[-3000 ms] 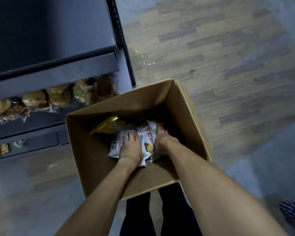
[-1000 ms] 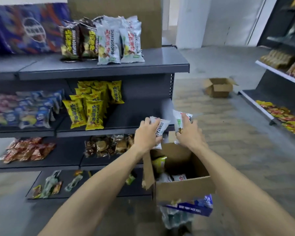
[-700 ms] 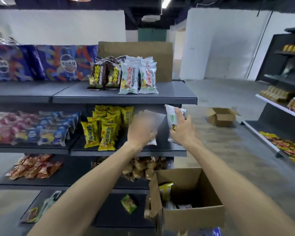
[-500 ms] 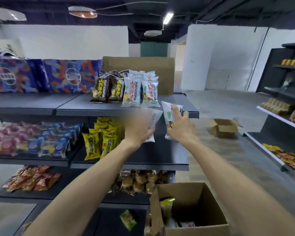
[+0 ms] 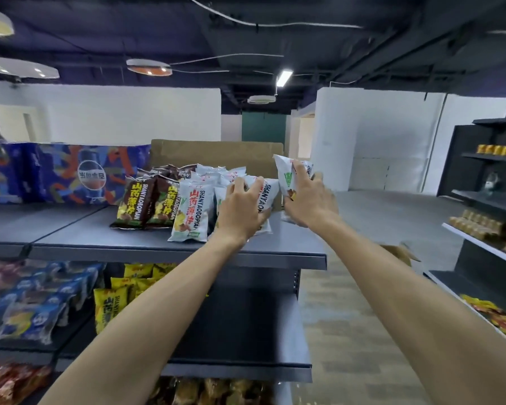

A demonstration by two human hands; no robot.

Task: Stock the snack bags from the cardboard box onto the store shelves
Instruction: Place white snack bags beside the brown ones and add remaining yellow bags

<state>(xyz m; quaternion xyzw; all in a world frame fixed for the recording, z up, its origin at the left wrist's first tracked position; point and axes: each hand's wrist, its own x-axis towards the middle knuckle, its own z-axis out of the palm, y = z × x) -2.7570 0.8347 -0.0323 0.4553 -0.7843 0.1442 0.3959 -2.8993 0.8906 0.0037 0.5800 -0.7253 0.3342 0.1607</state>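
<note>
My left hand [image 5: 241, 207] grips a white snack bag [image 5: 267, 197] and holds it upright on the grey top shelf [image 5: 146, 247], just right of the standing row of white bags [image 5: 189, 211]. A second white snack bag [image 5: 287, 178] is held in my right hand [image 5: 310, 200], slightly above the shelf's right end. Brown bags [image 5: 142, 204] stand at the left of that row. The cardboard box on the floor lies outside the view.
A tall cardboard sheet [image 5: 216, 154] stands behind the bags. Blue drink packs [image 5: 59, 173] fill the top shelf's left. Yellow bags [image 5: 114, 299] and blue packets [image 5: 27, 305] sit one shelf lower. Another shelf unit [image 5: 491, 217] stands at the right, and a small box [image 5: 398, 254] lies on the floor.
Both hands lifted white bags out of the box and rose to the top shelf. The view tilted up, so the box dropped out of sight.
</note>
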